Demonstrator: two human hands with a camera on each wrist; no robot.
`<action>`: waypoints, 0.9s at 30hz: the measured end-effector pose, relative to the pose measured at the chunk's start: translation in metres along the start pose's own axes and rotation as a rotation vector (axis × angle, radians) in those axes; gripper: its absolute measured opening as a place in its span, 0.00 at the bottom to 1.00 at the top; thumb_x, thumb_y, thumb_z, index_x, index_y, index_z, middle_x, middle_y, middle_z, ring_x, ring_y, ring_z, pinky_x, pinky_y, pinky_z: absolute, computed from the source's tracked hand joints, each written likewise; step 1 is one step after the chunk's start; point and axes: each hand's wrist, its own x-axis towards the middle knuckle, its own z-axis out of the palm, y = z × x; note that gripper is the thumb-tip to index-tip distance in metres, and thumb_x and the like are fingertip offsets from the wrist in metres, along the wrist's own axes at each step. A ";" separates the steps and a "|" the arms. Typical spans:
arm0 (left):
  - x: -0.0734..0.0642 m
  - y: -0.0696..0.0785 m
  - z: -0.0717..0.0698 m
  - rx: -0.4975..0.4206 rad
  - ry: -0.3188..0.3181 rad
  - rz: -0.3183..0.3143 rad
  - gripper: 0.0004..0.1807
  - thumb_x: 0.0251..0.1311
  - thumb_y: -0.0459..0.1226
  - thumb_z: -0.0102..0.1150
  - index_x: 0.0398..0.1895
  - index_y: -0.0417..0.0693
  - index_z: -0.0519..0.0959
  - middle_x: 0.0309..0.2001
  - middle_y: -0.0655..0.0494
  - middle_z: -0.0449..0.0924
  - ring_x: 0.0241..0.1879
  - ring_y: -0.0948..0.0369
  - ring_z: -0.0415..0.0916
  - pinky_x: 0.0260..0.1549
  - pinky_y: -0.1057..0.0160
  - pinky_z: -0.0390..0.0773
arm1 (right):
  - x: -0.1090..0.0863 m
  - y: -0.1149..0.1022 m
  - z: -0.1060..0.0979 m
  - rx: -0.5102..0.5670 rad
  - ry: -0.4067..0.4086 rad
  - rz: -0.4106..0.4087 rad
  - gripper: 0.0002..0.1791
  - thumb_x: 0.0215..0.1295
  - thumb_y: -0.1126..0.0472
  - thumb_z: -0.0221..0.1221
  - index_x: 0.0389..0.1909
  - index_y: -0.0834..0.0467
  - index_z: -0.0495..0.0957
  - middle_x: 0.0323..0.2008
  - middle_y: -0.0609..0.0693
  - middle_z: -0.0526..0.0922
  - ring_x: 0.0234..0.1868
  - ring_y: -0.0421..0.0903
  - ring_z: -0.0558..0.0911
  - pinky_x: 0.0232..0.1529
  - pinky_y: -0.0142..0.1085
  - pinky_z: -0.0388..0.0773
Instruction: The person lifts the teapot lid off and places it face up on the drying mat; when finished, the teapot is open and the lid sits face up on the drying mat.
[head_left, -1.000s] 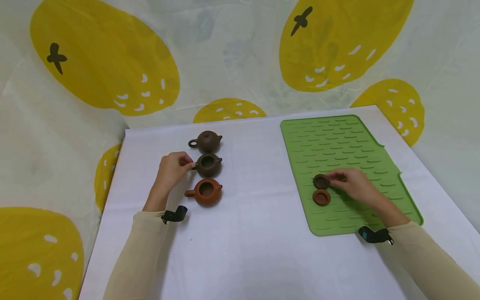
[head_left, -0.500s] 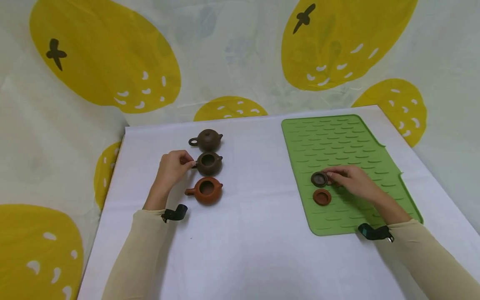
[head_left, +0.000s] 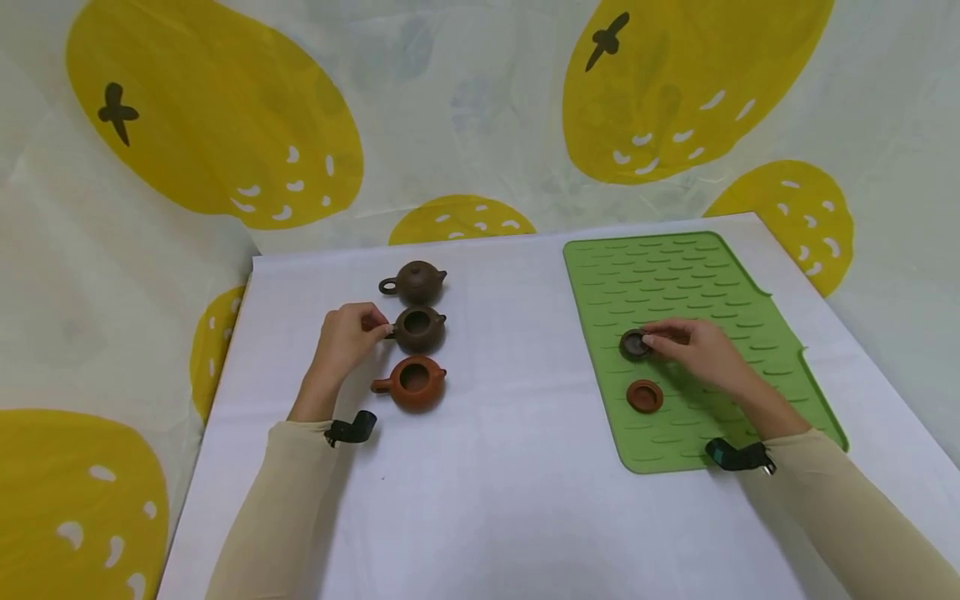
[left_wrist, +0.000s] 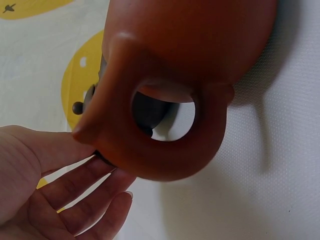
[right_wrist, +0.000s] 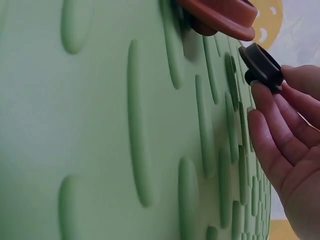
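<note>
My left hand (head_left: 347,343) pinches the handle of the middle, lidless dark brown teapot (head_left: 420,330). Behind that pot stands a dark brown teapot (head_left: 418,283) with its lid on. In front is a lidless reddish-brown teapot (head_left: 416,383), whose ring handle fills much of the left wrist view and covers what the left fingertips hold. Over the green mat (head_left: 720,283), my right hand (head_left: 701,350) pinches a dark brown teapot lid (right_wrist: 263,67) by its edge, hollow side facing up. Nearer to me, a reddish-brown lid (head_left: 644,396) lies hollow side up on the mat.
The table is covered with a white cloth (head_left: 510,450). A curtain (head_left: 480,117) printed with yellow fruit hangs behind the table's far edge. The mat lies along the right side with raised ridges and a rim.
My right hand has moved the dark lid slightly away from me and left, widening the gap to the reddish-brown lid. The left hand stays at the middle teapot's handle.
</note>
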 end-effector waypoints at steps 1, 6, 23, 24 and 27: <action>0.000 0.000 0.000 0.002 0.002 0.001 0.04 0.63 0.35 0.68 0.35 0.43 0.87 0.35 0.44 0.89 0.36 0.51 0.80 0.34 0.63 0.71 | 0.001 0.000 0.001 -0.012 0.004 -0.002 0.24 0.74 0.46 0.58 0.60 0.58 0.81 0.51 0.62 0.88 0.39 0.30 0.83 0.34 0.32 0.79; 0.000 0.000 0.002 0.009 0.000 0.000 0.04 0.63 0.36 0.68 0.35 0.43 0.86 0.35 0.44 0.88 0.35 0.51 0.79 0.32 0.64 0.71 | 0.005 0.002 0.004 -0.028 -0.016 0.006 0.24 0.73 0.46 0.60 0.59 0.59 0.81 0.50 0.62 0.88 0.37 0.27 0.81 0.32 0.34 0.79; 0.000 0.003 0.001 0.016 -0.001 -0.013 0.04 0.63 0.35 0.68 0.35 0.43 0.86 0.35 0.44 0.88 0.35 0.52 0.78 0.32 0.64 0.70 | 0.002 0.003 -0.004 -0.086 0.028 -0.008 0.28 0.76 0.42 0.54 0.66 0.56 0.76 0.55 0.61 0.86 0.51 0.50 0.85 0.41 0.37 0.79; 0.000 0.003 0.000 0.020 -0.001 -0.014 0.04 0.63 0.35 0.68 0.35 0.43 0.86 0.35 0.44 0.88 0.35 0.52 0.79 0.32 0.64 0.70 | 0.003 0.002 -0.006 -0.095 0.031 -0.017 0.29 0.76 0.42 0.54 0.66 0.57 0.76 0.58 0.61 0.85 0.55 0.55 0.83 0.43 0.41 0.80; 0.000 0.002 0.000 0.028 -0.003 -0.015 0.04 0.63 0.35 0.68 0.35 0.43 0.86 0.35 0.44 0.89 0.36 0.51 0.79 0.32 0.64 0.71 | 0.006 -0.003 -0.012 -0.124 0.031 -0.044 0.30 0.76 0.42 0.54 0.69 0.57 0.73 0.64 0.64 0.79 0.63 0.65 0.78 0.50 0.53 0.80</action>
